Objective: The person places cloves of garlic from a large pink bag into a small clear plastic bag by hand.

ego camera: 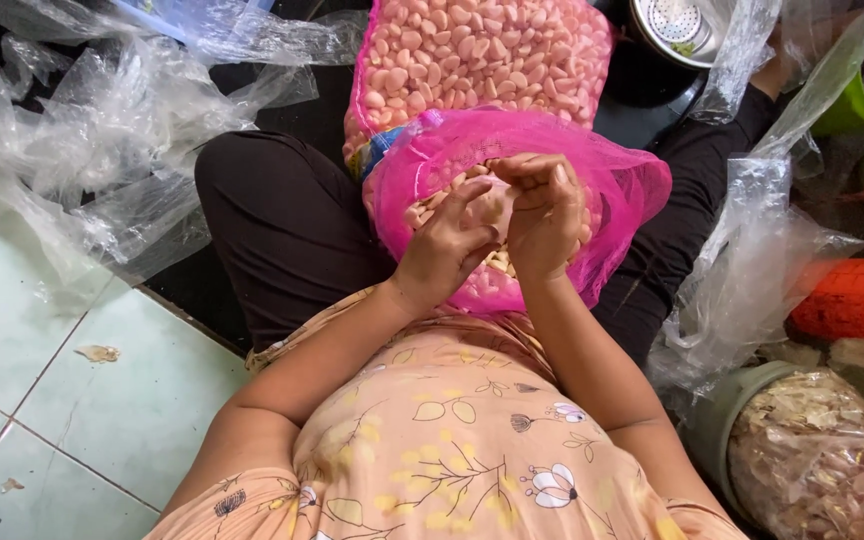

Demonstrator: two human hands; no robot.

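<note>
A pink mesh sack [612,185] full of peeled garlic cloves lies in my lap. My left hand [444,245] and my right hand [544,215] meet over its open mouth, fingers bent together around a garlic clove [492,205] and the bunched mesh. Which hand actually pinches the clove I cannot tell. A second pink mesh sack [472,55] packed with peeled cloves lies just beyond my knees.
Crumpled clear plastic bags [122,150] pile up at the left on the pale green tiled floor [72,400]. More plastic [752,270] hangs at the right, by an orange container [857,300], a bucket of garlic skins [812,450] and a metal strainer [677,25].
</note>
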